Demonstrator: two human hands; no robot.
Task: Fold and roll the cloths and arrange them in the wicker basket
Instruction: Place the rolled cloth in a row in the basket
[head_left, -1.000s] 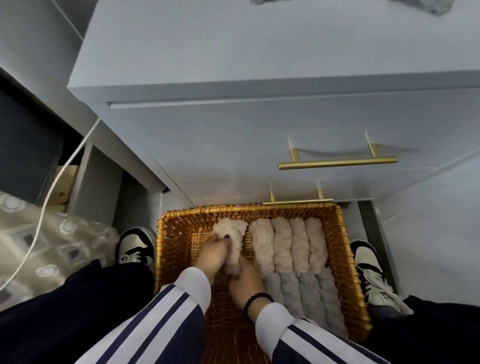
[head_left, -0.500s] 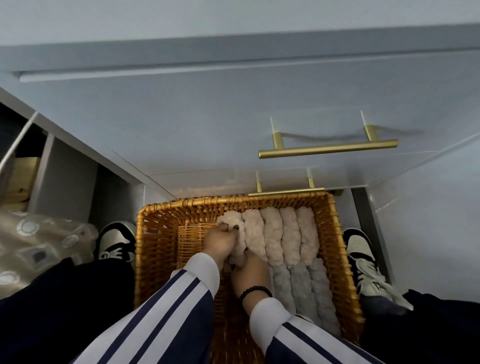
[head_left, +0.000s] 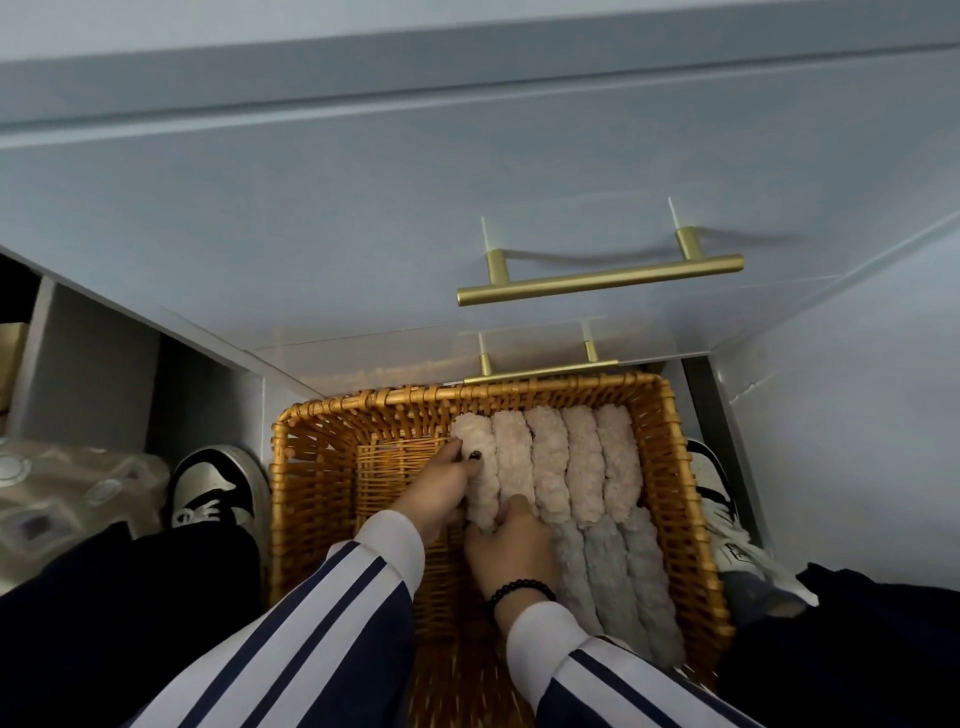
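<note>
- The left hand (head_left: 435, 488) grips the leftmost pink roll (head_left: 477, 467) from its left side; the thumb, with a dark nail, lies on top of the roll and the fingers curl around its side.
- The right hand (head_left: 511, 553) is at the near end of the same roll. Its fingers are bent and press on the roll's end, with one fingertip lying between this roll and the next one. If it really pinches the cloth, I cannot tell.
- A black bead bracelet (head_left: 519, 590) is on the right wrist. Both sleeves are white with dark blue stripes.
- The held roll lies in the far half of the basket (head_left: 322, 467), touching the left side of a row of four other pink rolls (head_left: 566, 462). All five lie side by side, with their far ends against the far wall.
- Grey rolls (head_left: 623, 577) lie in the near right part of the basket, with their far ends touching the near ends of the pink ones.
- The left part of the basket floor is bare wicker.
- The basket stands on the floor between two black and white shoes, the left shoe (head_left: 215, 486) and the right shoe (head_left: 719, 499).
- Behind the basket is a pale grey cabinet (head_left: 311, 208) with two gold handles; the upper handle (head_left: 600, 278) is large and the lower handle (head_left: 540, 371) is just above the basket rim.
- At the far left lies a patterned fabric (head_left: 62, 488).
</note>
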